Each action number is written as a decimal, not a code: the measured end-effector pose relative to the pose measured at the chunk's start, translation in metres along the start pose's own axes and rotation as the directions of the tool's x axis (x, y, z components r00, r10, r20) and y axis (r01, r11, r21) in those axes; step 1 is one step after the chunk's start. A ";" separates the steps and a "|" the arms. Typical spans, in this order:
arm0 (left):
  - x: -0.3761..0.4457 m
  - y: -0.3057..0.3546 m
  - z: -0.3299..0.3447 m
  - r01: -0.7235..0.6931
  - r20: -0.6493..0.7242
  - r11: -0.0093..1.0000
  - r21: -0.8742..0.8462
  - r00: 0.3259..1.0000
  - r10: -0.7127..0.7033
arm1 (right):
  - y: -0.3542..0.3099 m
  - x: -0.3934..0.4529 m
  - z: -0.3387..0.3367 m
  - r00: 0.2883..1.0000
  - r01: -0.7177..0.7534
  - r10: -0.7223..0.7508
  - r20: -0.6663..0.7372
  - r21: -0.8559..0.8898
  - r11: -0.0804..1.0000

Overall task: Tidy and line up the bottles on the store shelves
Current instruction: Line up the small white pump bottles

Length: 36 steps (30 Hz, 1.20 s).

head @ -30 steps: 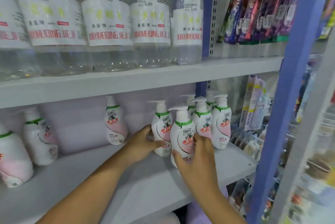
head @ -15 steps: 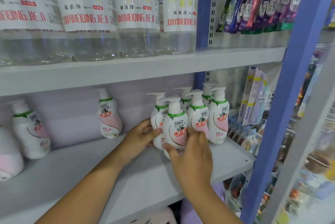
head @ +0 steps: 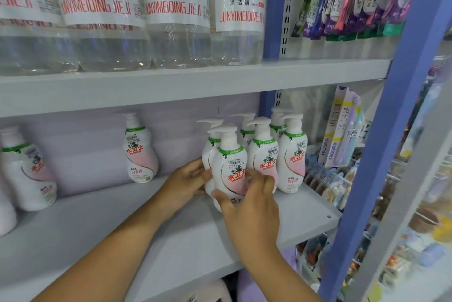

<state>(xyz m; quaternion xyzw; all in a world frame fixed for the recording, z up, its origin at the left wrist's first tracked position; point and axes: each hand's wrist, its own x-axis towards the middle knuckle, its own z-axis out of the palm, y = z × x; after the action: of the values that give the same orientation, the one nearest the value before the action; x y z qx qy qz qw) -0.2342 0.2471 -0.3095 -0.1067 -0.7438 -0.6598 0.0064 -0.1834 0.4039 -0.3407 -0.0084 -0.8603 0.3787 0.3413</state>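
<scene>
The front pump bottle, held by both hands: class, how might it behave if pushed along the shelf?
The front pump bottle looks tall over a narrow base, so it may tip rather than slide. Its glossy wrap could slip under the fingers. It stands close to its neighbours, so a push would probably nudge them too.

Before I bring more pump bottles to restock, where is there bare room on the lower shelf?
Bare lower shelf runs between the lone pump bottle and the left hand, reaching the front edge. It is crowded by the blue post, where the pump bottle cluster stands.
</scene>
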 end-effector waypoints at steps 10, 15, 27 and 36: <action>-0.042 0.022 0.022 -0.022 -0.391 0.935 0.353 0.905 0.169 | 0.074 0.057 -0.080 0.989 -0.010 0.067 -0.134 0.388 0.922; -0.055 0.002 0.065 0.070 -0.386 0.863 0.500 0.910 0.150 | 0.108 0.089 -0.074 0.957 -0.215 0.117 0.266 0.377 0.901; -0.050 -0.015 0.076 0.016 -0.489 0.891 0.454 0.840 0.234 | 0.125 0.094 -0.064 0.931 -0.224 0.105 0.351 0.316 0.922; -0.085 -0.007 0.040 0.053 -0.577 0.930 0.364 0.796 0.180 | 0.085 0.041 -0.089 0.998 -0.020 0.053 -0.042 0.565 0.825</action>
<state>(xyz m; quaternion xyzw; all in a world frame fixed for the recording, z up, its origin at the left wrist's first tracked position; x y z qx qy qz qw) -0.1466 0.2731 -0.3340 0.0858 -0.8073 -0.5101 0.2841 -0.1827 0.5328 -0.3302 0.0657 -0.6999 0.6218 0.3451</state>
